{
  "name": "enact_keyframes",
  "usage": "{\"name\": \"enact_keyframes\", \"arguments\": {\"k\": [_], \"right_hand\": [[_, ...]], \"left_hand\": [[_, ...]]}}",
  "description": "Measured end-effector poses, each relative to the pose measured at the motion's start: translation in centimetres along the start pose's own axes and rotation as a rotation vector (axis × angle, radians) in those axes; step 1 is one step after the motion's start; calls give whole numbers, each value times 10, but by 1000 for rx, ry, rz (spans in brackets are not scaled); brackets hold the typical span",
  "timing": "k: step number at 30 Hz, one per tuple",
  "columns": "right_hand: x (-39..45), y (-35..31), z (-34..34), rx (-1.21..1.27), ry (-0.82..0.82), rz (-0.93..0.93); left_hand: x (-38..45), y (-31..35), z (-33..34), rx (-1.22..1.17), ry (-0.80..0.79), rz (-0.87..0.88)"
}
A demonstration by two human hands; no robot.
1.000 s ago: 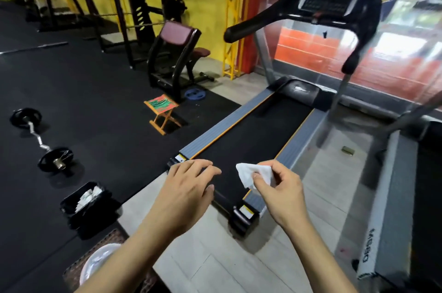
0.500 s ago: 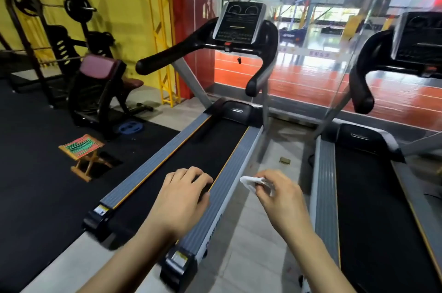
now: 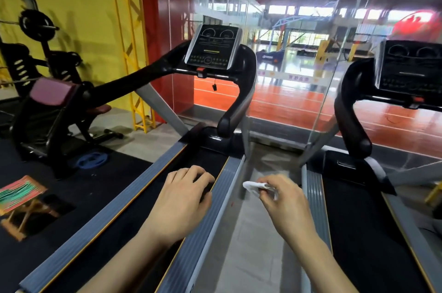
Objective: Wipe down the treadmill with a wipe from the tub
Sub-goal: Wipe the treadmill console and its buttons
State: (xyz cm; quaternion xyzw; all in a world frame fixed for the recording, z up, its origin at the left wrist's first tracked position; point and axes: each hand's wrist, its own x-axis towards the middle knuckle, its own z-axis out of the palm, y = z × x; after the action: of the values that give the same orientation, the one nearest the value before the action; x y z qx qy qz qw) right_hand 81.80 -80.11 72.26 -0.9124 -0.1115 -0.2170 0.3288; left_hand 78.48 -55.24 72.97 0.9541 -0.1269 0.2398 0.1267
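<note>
Head cam view, looking down past my arms at the treadmill (image 3: 134,199) I'm standing behind. My right hand (image 3: 284,204) has the white wipe (image 3: 253,188) pinched between thumb and fingertips, bunched up, hanging over the strip of tiled floor (image 3: 248,257) between the two machines, just beside the grey right side rail (image 3: 215,199). The wipe isn't touching anything but my fingers. My left hand (image 3: 181,199) holds nothing, fingers loosely curled, hovering over the black belt (image 3: 134,218) near that same rail; can't really tell if it touches the belt.

Up ahead are the console (image 3: 212,47) with its dark screen and the black handlebars (image 3: 134,80) sweeping back toward me. A second treadmill (image 3: 363,221) sits on my right, well apart across the floor gap. Off to the left on the black gym mat: a little wooden folding stool (image 3: 21,199), a blue weight plate (image 3: 92,160) and a bench with a maroon pad (image 3: 51,90) against the yellow wall (image 3: 79,1). Glass wall (image 3: 299,77) in front.
</note>
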Motion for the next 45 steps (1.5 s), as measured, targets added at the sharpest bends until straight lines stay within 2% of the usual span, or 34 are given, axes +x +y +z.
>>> {"name": "enact_keyframes", "arguments": {"k": [12,26,35,45], "right_hand": [[226,104,44,82,25,8],[545,239,97,164,13,-144],[710,295,140,207,-15,-222],[912,320,198,158,-10,-370]], "left_hand": [[241,-37,97,21,-6,53],[537,-70,208,162,37,-19],[696,-112,259,227,-62,-22],[876,-208,306,328,-56,-53]]}}
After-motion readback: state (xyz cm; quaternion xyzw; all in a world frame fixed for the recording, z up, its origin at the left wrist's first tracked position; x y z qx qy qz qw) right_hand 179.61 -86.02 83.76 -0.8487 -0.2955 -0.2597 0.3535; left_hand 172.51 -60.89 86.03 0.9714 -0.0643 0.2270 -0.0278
